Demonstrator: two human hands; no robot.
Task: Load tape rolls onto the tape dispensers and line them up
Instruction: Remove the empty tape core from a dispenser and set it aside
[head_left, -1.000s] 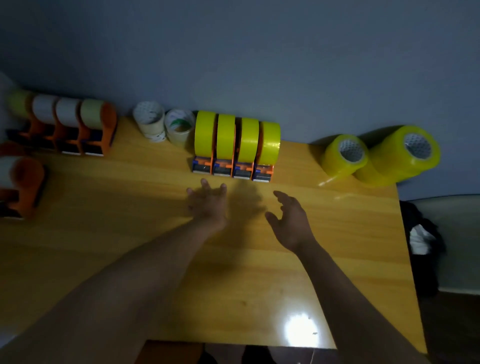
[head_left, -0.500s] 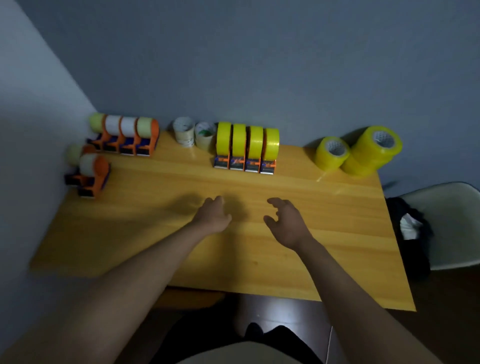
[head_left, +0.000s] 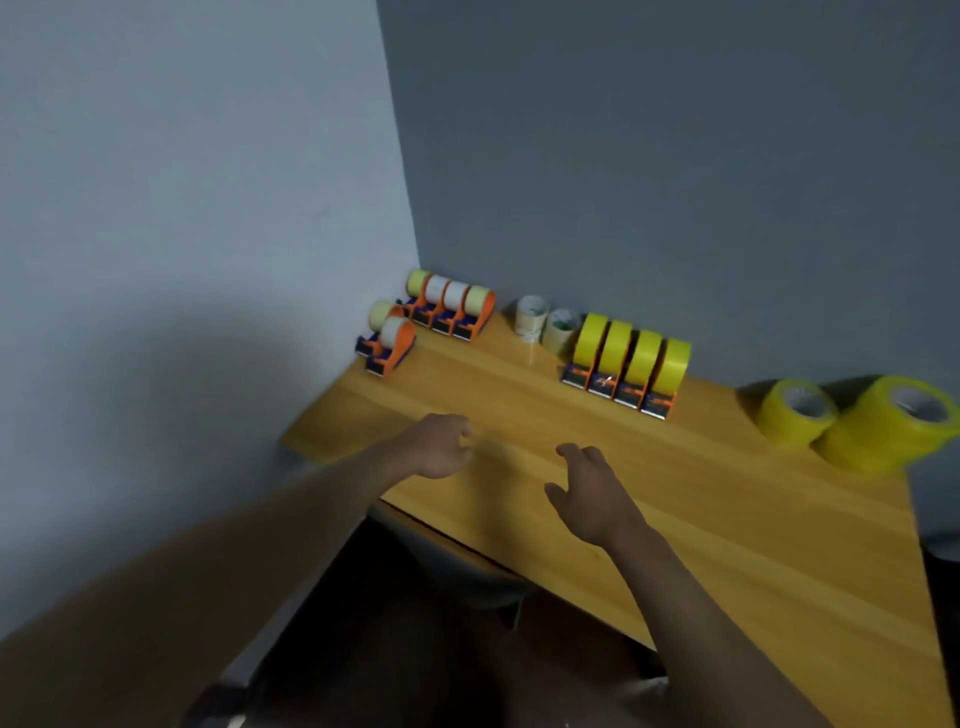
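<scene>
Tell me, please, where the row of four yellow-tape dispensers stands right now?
In the head view the row of four yellow-tape dispensers stands at the table's far edge against the wall, between two small pale rolls on its left and two loose yellow rolls on its right.

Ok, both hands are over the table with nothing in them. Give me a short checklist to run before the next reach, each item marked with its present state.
1. Left hand free: ok, fingers loosely curled and blurred, nothing held.
2. Right hand free: ok, fingers relaxed above the table.
3. Four yellow dispensers lined up: ok, side by side by the back wall.
4. Corner dispensers in one line: not ok, four form a row, but two more sit apart in front of them.
5. Spare tape within view: ok, two yellow stacks at the right, two pale rolls mid-back.
6. An empty dispenser waiting: cannot tell, every one seen carries a roll.
</scene>
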